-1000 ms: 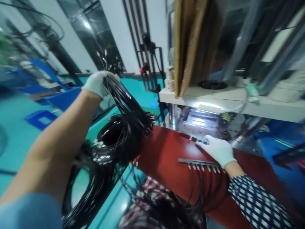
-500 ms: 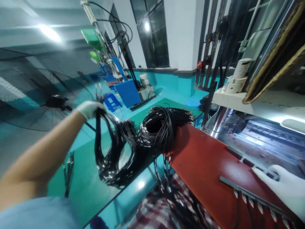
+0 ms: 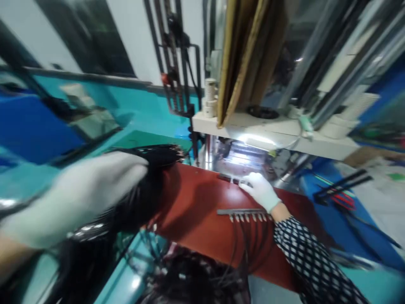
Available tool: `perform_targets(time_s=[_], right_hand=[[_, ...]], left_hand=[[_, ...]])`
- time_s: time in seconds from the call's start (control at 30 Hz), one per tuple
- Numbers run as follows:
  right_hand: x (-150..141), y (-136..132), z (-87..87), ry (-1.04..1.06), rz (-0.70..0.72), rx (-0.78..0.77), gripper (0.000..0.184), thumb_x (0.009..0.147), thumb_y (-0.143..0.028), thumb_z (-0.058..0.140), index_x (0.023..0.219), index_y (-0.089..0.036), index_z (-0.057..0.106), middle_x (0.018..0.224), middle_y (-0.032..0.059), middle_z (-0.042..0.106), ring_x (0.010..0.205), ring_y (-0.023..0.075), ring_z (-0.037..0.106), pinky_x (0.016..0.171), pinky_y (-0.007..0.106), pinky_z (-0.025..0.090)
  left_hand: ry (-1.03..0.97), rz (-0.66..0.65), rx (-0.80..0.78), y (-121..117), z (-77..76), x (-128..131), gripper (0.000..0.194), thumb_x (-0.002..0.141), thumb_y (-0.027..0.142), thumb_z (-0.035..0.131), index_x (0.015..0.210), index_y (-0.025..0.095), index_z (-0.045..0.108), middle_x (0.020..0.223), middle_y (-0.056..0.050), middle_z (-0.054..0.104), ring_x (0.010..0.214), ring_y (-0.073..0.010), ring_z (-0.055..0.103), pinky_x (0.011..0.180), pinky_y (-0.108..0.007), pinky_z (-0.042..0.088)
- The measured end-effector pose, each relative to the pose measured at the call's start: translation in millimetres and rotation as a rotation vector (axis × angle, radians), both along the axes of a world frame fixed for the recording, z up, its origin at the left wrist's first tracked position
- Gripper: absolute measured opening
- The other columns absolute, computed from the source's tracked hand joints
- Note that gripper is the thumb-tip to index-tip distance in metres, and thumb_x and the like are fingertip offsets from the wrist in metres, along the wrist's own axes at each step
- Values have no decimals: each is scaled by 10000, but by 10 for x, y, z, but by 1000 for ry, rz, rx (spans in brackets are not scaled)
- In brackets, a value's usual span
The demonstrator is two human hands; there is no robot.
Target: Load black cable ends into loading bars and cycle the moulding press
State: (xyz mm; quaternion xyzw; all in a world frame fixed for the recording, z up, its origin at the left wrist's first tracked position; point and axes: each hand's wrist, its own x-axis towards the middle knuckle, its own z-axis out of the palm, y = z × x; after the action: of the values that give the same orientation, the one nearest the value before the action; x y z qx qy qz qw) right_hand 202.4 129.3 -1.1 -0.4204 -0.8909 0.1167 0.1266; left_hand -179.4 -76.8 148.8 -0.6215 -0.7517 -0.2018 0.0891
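My left hand [image 3: 101, 190], in a white glove and blurred by motion, is above the bundles of black cables [image 3: 155, 158] on the left. Its fingers are stretched forward, with no cable visible in them. At the far edge of the red board [image 3: 196, 198], my gloved right hand [image 3: 261, 190] grips the end of a dark slotted strip [image 3: 228, 177]; its fingertips partly cover that end. Nearer me on the board lies a dark bar [image 3: 242, 211] with several cable ends fitted along it, their black leads hanging toward me.
Behind the board stands a press machine [image 3: 275, 135] with a lit metal bed [image 3: 243, 154]. Cardboard [image 3: 242, 63] leans on its upper plate. To the right, a blue surface [image 3: 357, 223] bears dark tools and cables. More black cables [image 3: 190, 278] lie over my lap.
My view has turned right. My left hand has let go of the cable bundle it held up at the left and come toward the board. My right hand stays on the slotted strip.
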Motion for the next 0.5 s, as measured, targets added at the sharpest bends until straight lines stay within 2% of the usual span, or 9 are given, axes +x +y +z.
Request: perform_targets(time_s=[0.03,0.1,0.13,0.2,0.27,0.33,0.43,0.5], right_hand=[[25,5,-5,31,4,-37,318,974,-421,526,1006,-185,737,935,78,622,962,233,541,928,356,407],[78,-2,-12,67,-9,-77,307,983,-396,522,996,-179,740,934,80,623,958,227,538,948,367,395],[97,-7,-14,88,-22,-89,300,986,-381,519,973,-177,739,932,81,626,957,224,541,956,370,394],[116,2,-25,157,-57,-115,295,993,-342,498,911,-173,725,940,80,637,966,214,553,970,365,403],[117,54,-38,278,-114,-155,330,1010,-322,432,882,-170,694,930,76,642,942,197,573,936,343,444],[126,121,-17,429,-192,-204,399,1033,-349,323,911,-166,656,863,59,629,834,169,589,827,308,500],[236,86,166,659,-282,-258,481,1038,-445,214,1014,-166,605,753,6,553,660,126,536,704,267,525],[432,-124,369,776,-307,-267,482,1022,-530,255,1074,-186,588,744,-16,512,652,118,509,717,261,527]], left_hand=[[11,-240,-97,261,-180,318,411,883,649,437,1022,362,697,1051,-10,720,945,-301,670,897,-450,525],[64,-554,-244,807,-603,947,417,920,493,486,1230,271,654,1176,-89,687,1067,-310,630,957,-436,486],[108,-632,-256,1074,-820,1210,479,909,430,532,1339,226,592,1264,-131,639,1117,-334,595,966,-459,461],[132,-725,-278,1543,-1209,1561,527,871,398,617,1354,191,577,1249,-155,625,1078,-340,576,896,-452,457],[125,-775,-279,1857,-1493,1685,380,928,422,549,1214,198,661,1143,-133,647,1036,-312,570,863,-422,447],[104,-798,-263,2007,-1661,1663,367,973,449,468,1135,202,686,1081,-118,646,1008,-288,560,857,-404,433],[62,-819,-234,2052,-1755,1560,390,984,465,438,1131,199,683,1071,-115,642,988,-277,549,842,-393,421],[20,-833,-221,2049,-1765,1518,380,982,458,443,1114,197,684,1064,-108,652,977,-271,553,839,-388,424]])
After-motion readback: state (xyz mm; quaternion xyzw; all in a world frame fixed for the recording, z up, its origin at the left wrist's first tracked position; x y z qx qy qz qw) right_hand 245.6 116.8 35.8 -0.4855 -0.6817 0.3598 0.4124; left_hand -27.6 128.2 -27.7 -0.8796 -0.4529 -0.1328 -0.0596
